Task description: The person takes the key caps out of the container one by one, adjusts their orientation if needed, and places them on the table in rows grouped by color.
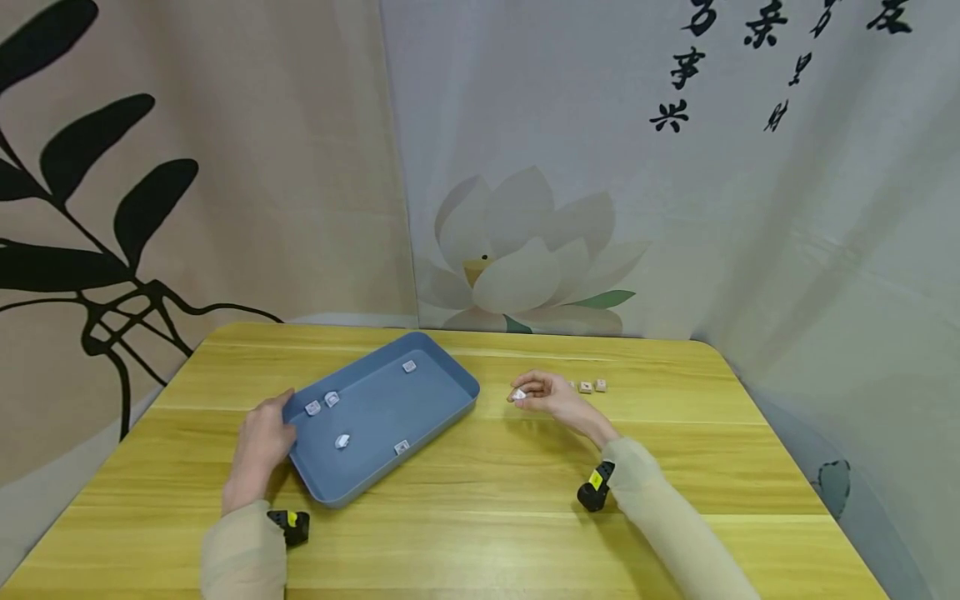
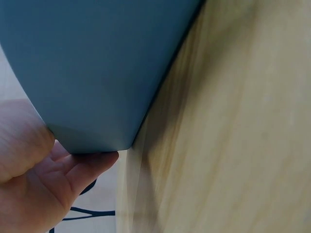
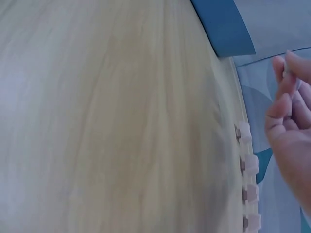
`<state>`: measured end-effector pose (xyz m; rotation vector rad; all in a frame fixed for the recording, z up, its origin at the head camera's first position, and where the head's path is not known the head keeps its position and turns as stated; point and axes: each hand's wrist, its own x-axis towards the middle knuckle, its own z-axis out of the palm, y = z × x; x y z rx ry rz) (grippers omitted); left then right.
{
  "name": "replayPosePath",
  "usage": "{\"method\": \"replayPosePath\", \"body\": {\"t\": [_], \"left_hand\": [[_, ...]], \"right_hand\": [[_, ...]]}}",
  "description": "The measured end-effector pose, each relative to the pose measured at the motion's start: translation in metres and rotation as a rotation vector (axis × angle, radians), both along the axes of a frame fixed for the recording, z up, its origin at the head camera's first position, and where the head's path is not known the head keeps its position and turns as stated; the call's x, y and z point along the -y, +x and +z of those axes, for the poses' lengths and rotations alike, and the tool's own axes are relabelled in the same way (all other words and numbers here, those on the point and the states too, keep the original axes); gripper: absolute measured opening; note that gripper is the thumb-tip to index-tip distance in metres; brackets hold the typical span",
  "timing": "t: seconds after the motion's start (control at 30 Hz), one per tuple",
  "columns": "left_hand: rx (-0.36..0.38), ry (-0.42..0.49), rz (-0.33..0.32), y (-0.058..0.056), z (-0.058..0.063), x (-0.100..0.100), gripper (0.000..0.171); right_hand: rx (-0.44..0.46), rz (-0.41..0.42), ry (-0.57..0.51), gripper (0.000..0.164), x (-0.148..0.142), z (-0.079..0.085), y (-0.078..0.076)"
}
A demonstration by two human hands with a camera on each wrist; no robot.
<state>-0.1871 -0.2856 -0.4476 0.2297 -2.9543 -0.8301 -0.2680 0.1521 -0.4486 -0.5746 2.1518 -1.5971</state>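
A blue rectangular tray (image 1: pixel 375 417) lies at a slant on the table. My left hand (image 1: pixel 262 437) grips its left end, the thumb and fingers around the wall at a corner, as the left wrist view shows too. Several small white blocks with dark marks lie scattered inside, among them one block (image 1: pixel 408 366) near the far end and another block (image 1: pixel 402 447) by the near wall. Right of the tray, above the table, my right hand (image 1: pixel 551 396) pinches a small white block (image 1: pixel 518 395) between thumb and fingertips. That block is mostly hidden by the fingers in the right wrist view.
Behind my right hand, several more small blocks (image 3: pixel 251 164) stand in a row near the table's far edge; the hand partly covers the row in the head view. The wooden table (image 1: pixel 480 542) ends at a printed curtain (image 1: pixel 540 125) with a lotus and black characters.
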Motion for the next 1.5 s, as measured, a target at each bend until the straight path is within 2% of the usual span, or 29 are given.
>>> {"method": "replayPosePath", "body": {"t": [0.43,0.6,0.83,1.0,1.23,1.5], "left_hand": [[-0.003,0.006,0.012,0.001,0.000,-0.002,0.060],[-0.005,0.011,0.013,0.001,0.000,-0.002,0.059],[-0.002,0.011,0.008,0.000,-0.001,-0.002,0.059],[-0.004,0.006,0.008,0.000,-0.001,-0.002,0.059],[-0.009,0.004,0.003,0.000,-0.001,0.000,0.059],[-0.004,0.006,0.005,0.001,-0.001,-0.001,0.059]], "right_hand": [[-0.068,-0.060,0.066,0.036,-0.007,-0.005,0.001],[-0.080,-0.122,0.083,0.037,-0.007,-0.003,0.002],[-0.116,-0.245,0.188,0.029,-0.004,-0.003,0.003],[-0.155,-0.283,0.206,0.026,-0.002,-0.007,0.004],[-0.209,-0.311,0.314,0.014,0.006,-0.013,0.003],[-0.220,-0.341,0.379,0.011,0.013,-0.016,0.002]]}}
